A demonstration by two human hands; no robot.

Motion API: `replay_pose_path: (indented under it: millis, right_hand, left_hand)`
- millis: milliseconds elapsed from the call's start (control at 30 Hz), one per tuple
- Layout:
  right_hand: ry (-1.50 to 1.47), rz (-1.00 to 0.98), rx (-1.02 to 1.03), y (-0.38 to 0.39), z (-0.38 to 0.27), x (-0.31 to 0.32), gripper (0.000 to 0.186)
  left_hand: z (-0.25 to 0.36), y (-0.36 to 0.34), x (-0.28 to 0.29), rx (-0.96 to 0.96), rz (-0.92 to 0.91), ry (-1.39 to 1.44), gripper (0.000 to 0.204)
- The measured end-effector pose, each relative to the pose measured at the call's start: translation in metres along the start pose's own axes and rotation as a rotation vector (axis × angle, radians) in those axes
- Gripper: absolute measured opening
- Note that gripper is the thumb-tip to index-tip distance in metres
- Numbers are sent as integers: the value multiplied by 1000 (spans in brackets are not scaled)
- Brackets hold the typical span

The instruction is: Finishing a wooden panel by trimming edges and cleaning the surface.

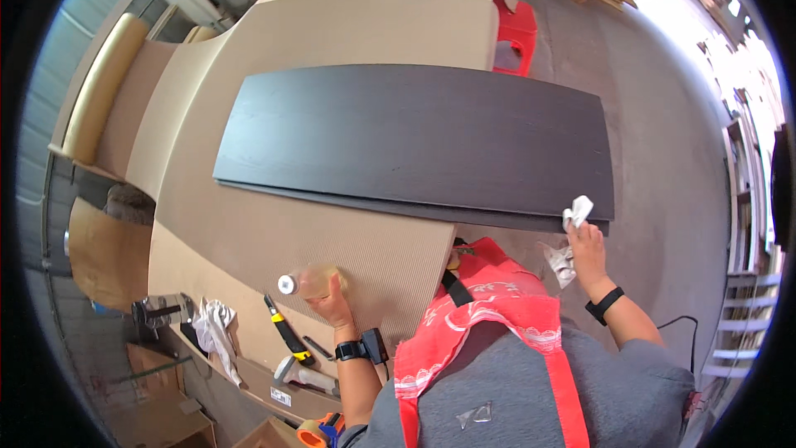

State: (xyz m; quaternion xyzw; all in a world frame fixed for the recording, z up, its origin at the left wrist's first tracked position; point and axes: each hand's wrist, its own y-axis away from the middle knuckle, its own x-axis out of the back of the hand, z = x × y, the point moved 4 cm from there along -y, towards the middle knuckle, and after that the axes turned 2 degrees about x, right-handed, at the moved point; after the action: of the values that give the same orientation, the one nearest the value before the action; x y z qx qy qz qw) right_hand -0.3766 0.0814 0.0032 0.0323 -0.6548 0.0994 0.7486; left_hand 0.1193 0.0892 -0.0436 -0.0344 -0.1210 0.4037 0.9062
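Tan corrugated sheet (398,261) lines the bench (186,274), probably as padding. At 7 o'clock, the left hand (333,309) closes around a clear bottle (315,282) held sideways, cap (286,284) toward 9 o'clock. At 12 o'clock, at least 2 stacked dark panels (414,141) overhang the bench's right edge, leaving that end reachable. At 4 o'clock, the right hand (587,250) pinches a white cloth (579,211) by their near corner, contact unclear; floor (663,216) at 3 o'clock allows elbow room.
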Motion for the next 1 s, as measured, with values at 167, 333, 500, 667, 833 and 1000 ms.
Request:
replay_pose_path:
  millis: [167, 333, 500, 667, 833, 1000]
  right_hand:
    - [115, -41, -417, 44, 74, 4, 44]
    - [-80, 110, -464, 34, 56, 2, 41]
    - [-277, 152, -186, -38, -52, 6, 33]
    - [-552, 100, 107, -107, -150, 7, 22]
    - [-412, 299, 216, -135, -216, 13, 21]
    - [-506, 229, 125, -101, -154, 20, 22]
  left_hand:
    - [1, 1, 3, -94, 5, -54, 51]
    - [12, 5, -2, -7, -21, -49, 62]
    - [8, 0, -2, -15, -23, -84, 58]
    - [19, 1, -5, -102, -20, -101, 48]
    - [1, -9, 4, -206, 0, -141, 48]
    - [-14, -15, 11, -142, -55, -175, 53]
